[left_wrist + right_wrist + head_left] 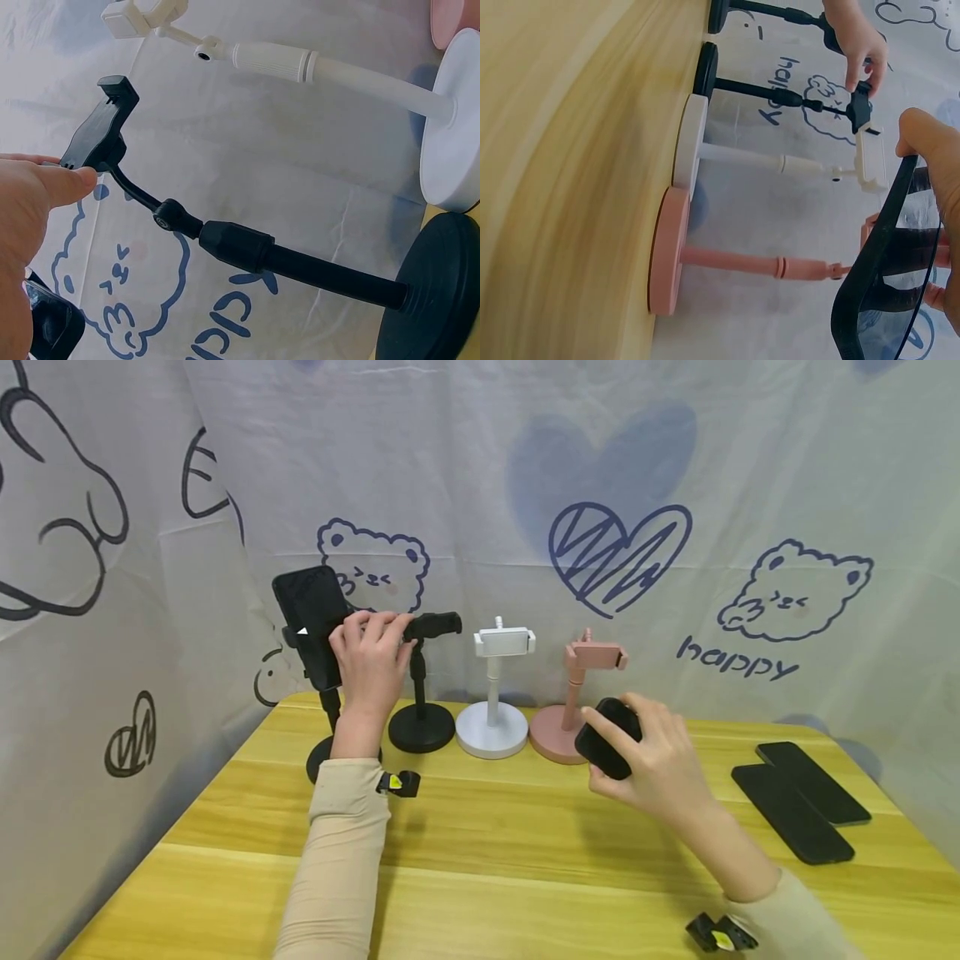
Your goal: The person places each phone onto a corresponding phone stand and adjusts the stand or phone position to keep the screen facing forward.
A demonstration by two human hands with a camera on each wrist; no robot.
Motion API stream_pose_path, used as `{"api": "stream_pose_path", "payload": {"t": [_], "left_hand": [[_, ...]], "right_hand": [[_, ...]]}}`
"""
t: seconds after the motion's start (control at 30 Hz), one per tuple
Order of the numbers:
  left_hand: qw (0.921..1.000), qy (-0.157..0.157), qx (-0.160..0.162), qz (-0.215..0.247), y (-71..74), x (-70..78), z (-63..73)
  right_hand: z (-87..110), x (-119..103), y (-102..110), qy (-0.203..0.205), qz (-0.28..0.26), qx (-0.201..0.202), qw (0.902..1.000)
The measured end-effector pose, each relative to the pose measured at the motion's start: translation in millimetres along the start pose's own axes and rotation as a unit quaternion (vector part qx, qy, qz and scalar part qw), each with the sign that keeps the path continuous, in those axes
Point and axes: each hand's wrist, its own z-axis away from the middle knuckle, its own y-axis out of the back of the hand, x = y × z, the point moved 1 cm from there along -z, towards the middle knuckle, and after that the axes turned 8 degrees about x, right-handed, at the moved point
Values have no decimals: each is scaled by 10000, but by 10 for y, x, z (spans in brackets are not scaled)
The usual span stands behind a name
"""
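Observation:
My left hand (371, 664) pinches the left end of a black phone stand's clamp (438, 625), thumb at its edge in the left wrist view. Under that clamp, a thin neck and post run down to a round black base (422, 727). Left of the hand, a black phone (307, 606) leans tilted in another black stand (330, 702), partly hidden by my arm. My right hand (663, 760) grips a second black phone (609, 739) by its edges, above the table in front of a pink phone stand (575, 693). In the right wrist view this phone's screen (904, 251) reflects its surroundings.
A white phone stand (492, 693) stands between the black and pink ones, their bases close together. Two dark phones (791, 814) lie overlapping at the right of the wooden table (487, 877). A pale curtain (465, 460) with drawings hangs behind.

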Motion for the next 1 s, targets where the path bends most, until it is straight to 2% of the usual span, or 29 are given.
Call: {"api": "stream_pose_path", "payload": {"t": [0.5,1.0], "left_hand": [[9999,-58,83,104,29,-45,2],[9999,9,-62,125,78,-71,-8]], "right_hand": [[-108,-134,-154,157,-353,6,9993],[-243,-270,-287,248,-526,76,9983]]}}
